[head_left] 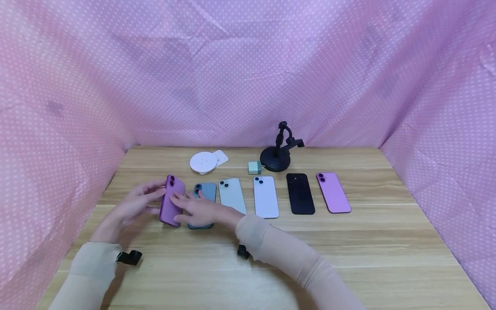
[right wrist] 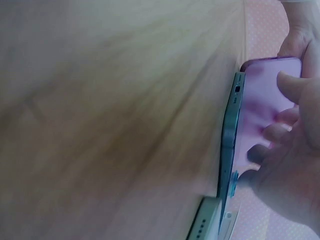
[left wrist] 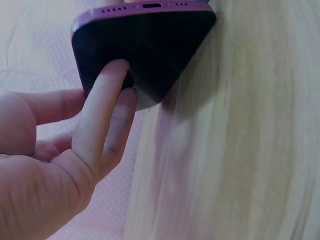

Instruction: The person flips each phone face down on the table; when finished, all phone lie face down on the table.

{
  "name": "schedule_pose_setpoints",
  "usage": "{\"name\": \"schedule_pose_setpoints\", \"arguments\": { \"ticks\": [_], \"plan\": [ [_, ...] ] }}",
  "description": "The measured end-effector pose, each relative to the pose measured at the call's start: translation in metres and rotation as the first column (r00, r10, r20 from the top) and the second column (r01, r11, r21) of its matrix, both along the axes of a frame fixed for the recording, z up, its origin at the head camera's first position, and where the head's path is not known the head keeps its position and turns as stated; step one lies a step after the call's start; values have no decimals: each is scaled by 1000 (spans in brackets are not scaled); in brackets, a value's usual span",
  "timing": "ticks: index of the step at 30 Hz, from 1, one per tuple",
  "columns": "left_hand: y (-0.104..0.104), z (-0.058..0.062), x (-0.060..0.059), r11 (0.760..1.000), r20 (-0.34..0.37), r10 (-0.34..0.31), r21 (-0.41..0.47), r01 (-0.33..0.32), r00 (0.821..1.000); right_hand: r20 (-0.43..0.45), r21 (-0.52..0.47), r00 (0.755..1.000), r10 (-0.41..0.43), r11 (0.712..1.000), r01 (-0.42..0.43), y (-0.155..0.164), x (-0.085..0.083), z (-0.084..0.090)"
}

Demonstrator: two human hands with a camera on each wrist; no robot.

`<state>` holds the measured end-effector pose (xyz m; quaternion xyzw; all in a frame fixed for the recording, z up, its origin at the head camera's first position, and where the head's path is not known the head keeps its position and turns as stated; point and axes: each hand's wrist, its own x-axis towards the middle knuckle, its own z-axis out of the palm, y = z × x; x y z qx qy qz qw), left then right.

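A purple phone (head_left: 169,211) stands tilted at the left of the row, its back toward the head camera. My left hand (head_left: 131,206) holds it by its left side; in the left wrist view two fingers (left wrist: 102,112) lie against its dark screen (left wrist: 155,55). From the other side my right hand (head_left: 203,211) reaches over, with loosely extended fingers at the back of the purple phone (right wrist: 262,85). Under the right hand lies a teal-blue phone (head_left: 209,189), partly covered. Whether every right fingertip touches the purple phone is hard to tell.
Rightward in the row lie a pale green phone (head_left: 232,193), a white phone (head_left: 266,198), a black phone (head_left: 300,196) and a pink-purple phone (head_left: 334,193). Behind them are a white disc (head_left: 203,162), a mint charger block (head_left: 253,167) and a black phone stand (head_left: 275,159). Pink dotted cloth (head_left: 248,86) encloses the table.
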<state>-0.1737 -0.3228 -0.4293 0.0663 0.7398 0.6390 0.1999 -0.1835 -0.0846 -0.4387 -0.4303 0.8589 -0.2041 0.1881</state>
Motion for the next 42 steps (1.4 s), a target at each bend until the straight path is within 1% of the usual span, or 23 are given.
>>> {"name": "schedule_pose_setpoints", "arguments": {
  "ticks": [5,9,15,21,26,29,33,42],
  "plan": [
    [-3,-5,-1,1000,11,16,-11,-16,1000,-100,95,995,-27,995,36,-5,6,0],
    [-6,-9,-1,1000,-6,9,-27,-10,1000,-135,138,990,-45,988,64,-9,9,-2],
    [-8,-14,-3,999,5,9,-34,-9,1000,-191,201,979,-68,974,107,-13,9,-2],
    [-11,-20,-3,998,45,27,-51,-24,999,-200,277,978,-55,955,110,-17,10,0],
    [-13,-23,-4,996,77,46,-85,-40,996,-205,308,977,-54,944,117,-20,11,0],
    [-12,-23,-5,989,58,39,-142,-31,998,-213,327,976,-54,937,123,-21,11,-1],
    [-9,-22,-5,974,25,24,-225,-18,999,-214,350,975,-56,928,130,-22,12,-1],
    [-8,-22,-3,964,18,52,-263,-45,998,-240,361,969,-49,922,137,-22,15,0]
  ]
}}
